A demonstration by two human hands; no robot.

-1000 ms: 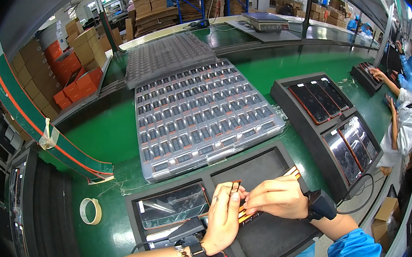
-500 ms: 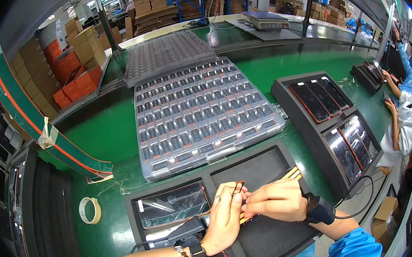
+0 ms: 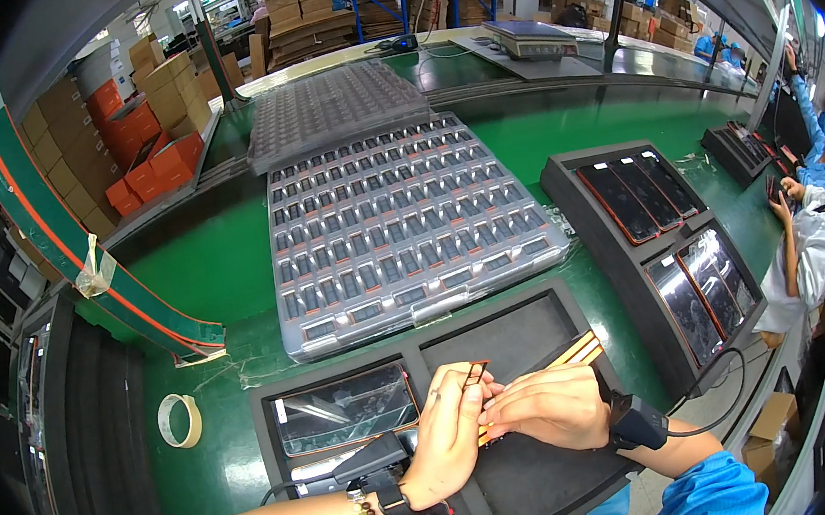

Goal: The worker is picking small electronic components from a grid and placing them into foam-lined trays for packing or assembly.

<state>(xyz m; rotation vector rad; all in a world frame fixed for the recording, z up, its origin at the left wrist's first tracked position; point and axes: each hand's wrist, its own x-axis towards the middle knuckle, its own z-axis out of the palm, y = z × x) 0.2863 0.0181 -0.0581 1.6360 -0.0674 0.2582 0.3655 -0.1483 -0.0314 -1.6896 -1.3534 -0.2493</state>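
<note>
Over the near foam tray (image 3: 578,305), my hands meet at the fingertips. My left hand (image 3: 443,435) is closed round a small dark piece with an orange rim (image 3: 475,376), which sticks up past its fingers. My right hand (image 3: 554,408) pinches close against the left fingertips; what is between its fingers is hidden. A long, slim orange-and-black-edged thing (image 3: 573,349) runs beneath the right hand, with its end showing beyond the knuckles. Left of my hands, a dark-screened phone-like device (image 3: 346,410) lies in the tray, with others partly covered by my left arm.
A clear plastic tray (image 3: 409,228) of small dark parts is ahead, with another tray (image 3: 337,110) behind. Another foam tray (image 3: 571,190) of devices is right. A tape roll (image 3: 180,423) lies left, near a hanging green-orange strip (image 3: 125,293). A co-worker (image 3: 807,236) handles something far right.
My right hand has shifted slightly left, and a little more of the slim orange-edged thing shows beyond it. My left hand stays nearly still. The co-worker's hands have moved.
</note>
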